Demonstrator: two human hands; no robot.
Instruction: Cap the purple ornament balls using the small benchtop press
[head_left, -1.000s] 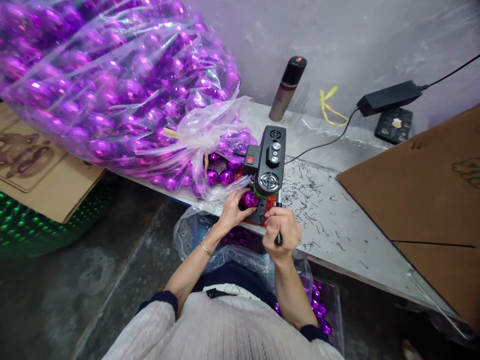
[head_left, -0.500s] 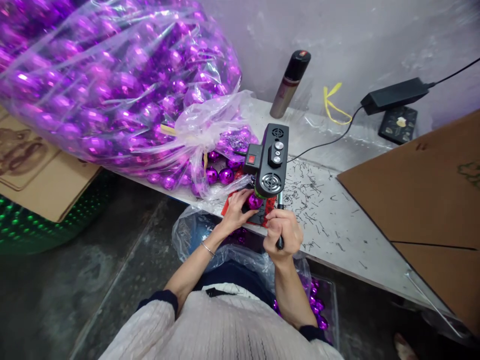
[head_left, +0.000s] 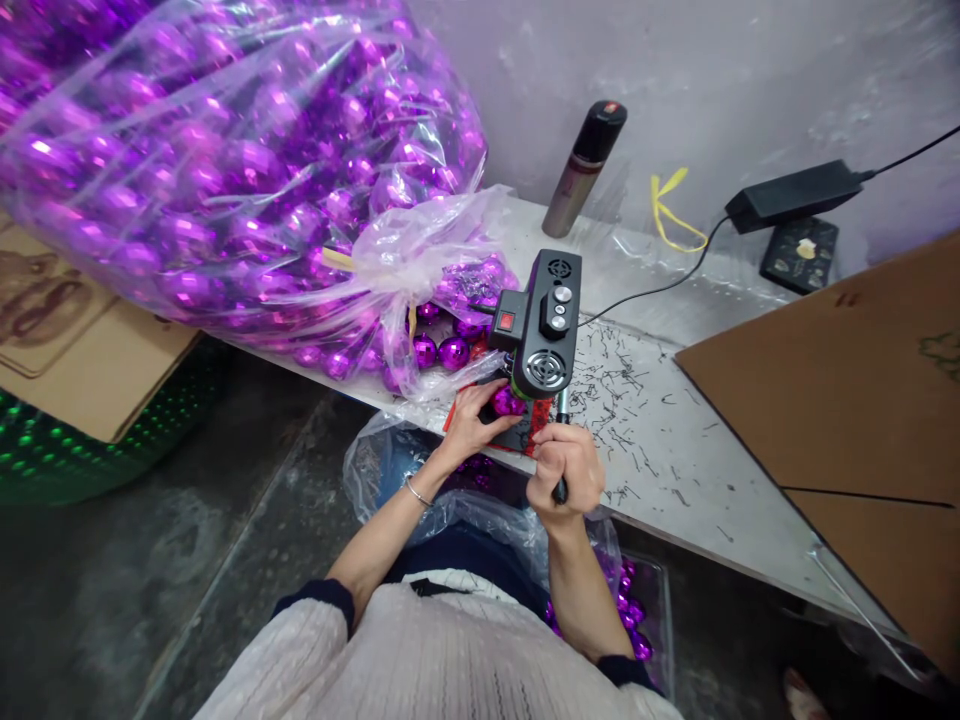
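Machine (head_left: 551,325) partly hides the purple ball (head_left: 506,402) in the left hand (head_left: 471,420).

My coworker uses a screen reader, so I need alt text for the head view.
The left hand holds a shiny purple ball at the near end of a black machine while the right hand clasps a lever. A clear bag of purple balls lies to the left.
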